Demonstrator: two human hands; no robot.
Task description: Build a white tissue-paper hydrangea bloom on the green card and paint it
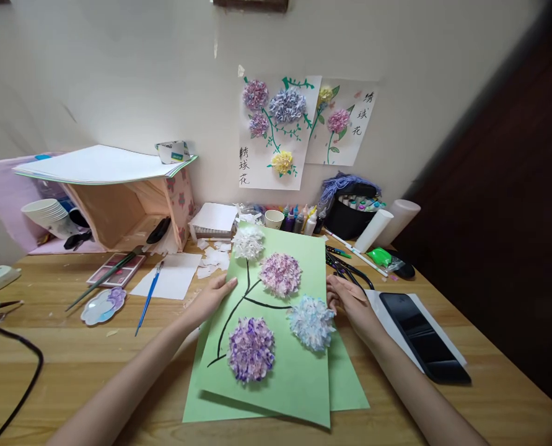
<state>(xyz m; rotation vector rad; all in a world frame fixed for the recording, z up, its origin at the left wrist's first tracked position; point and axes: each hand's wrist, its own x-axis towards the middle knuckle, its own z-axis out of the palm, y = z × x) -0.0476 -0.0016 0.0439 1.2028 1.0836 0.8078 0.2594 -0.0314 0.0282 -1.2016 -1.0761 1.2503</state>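
A green sheet of paper (276,384) with several puffy paper flowers and black drawn stems is held up, tilted, above a second green sheet (350,390) on the table. My left hand (214,297) grips its left edge, thumb on the front. At the right edge, my right hand (350,300) has its fingers curled at the paper beside the pale blue flower (311,323). A white flower (248,241) sits at the top, a pink one (280,274) below it, and a purple one (251,350) near the bottom.
Left lie a blue paintbrush (149,297), a paint palette (103,305) and white paper scraps (213,259). A black phone (422,334) and scissors (350,272) are at right. Paint bottles (298,222) and a black marker case (347,217) stand behind, under wall pictures (276,139).
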